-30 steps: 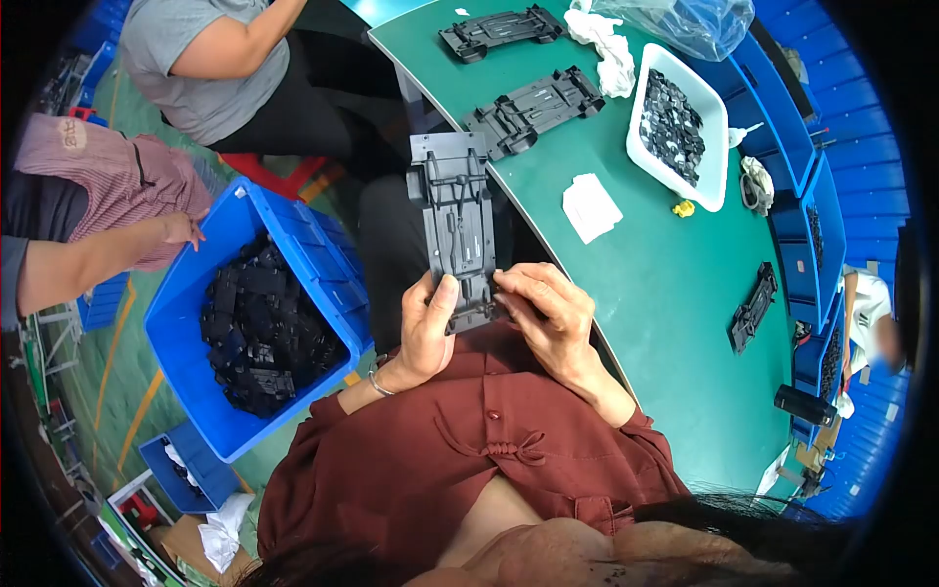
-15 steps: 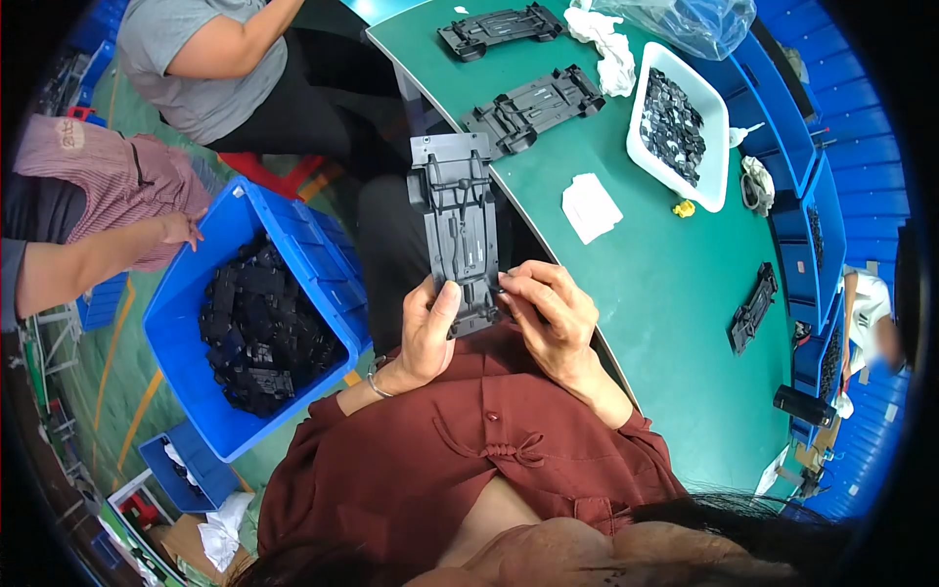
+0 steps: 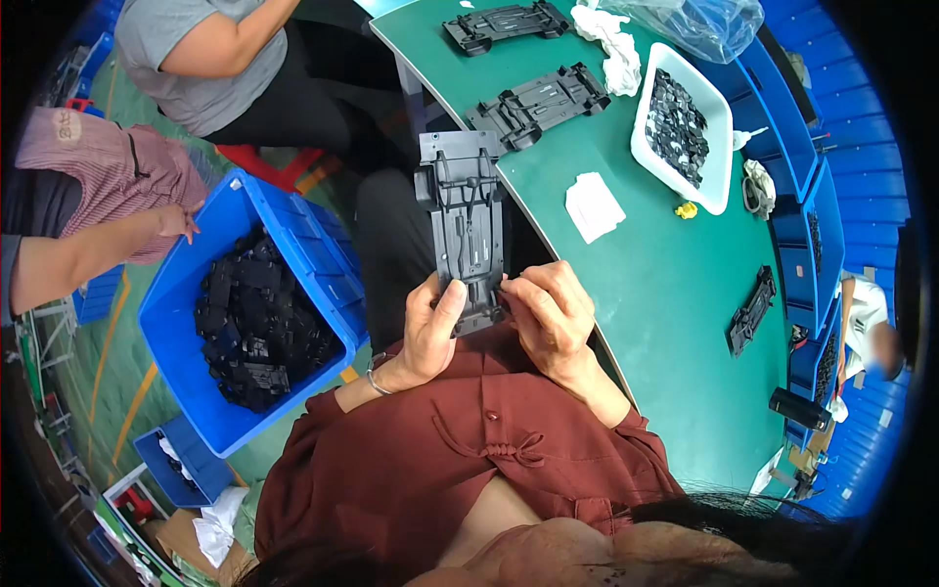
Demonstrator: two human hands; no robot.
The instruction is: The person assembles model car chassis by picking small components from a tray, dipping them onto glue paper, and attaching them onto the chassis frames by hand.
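Observation:
A long dark grey plastic chassis part (image 3: pixel 468 225) is held upright in front of my body. My left hand (image 3: pixel 427 328) is wrapped round its lower left edge, thumb on the face. At its lower right edge my right hand (image 3: pixel 553 318) has its thumb and fingers pressed together; whatever small thing they may pinch is hidden. Two similar chassis parts, one nearer (image 3: pixel 540 106) and one farther (image 3: pixel 507 25), lie on the green table (image 3: pixel 675 342) beyond the held one.
A white tray (image 3: pixel 726 147) of small black parts, white cards (image 3: pixel 594 207) and a smaller black part (image 3: pixel 751 311) are on the table. At left stands a blue bin (image 3: pixel 168 333) of black parts, with a co-worker's hand (image 3: pixel 178 223) at its rim. Another person (image 3: pixel 210 59) sits behind.
The chassis part has shifted very slightly to the right in my left hand's hold. My right fingers have moved a little at its lower right edge. The view has shifted slightly.

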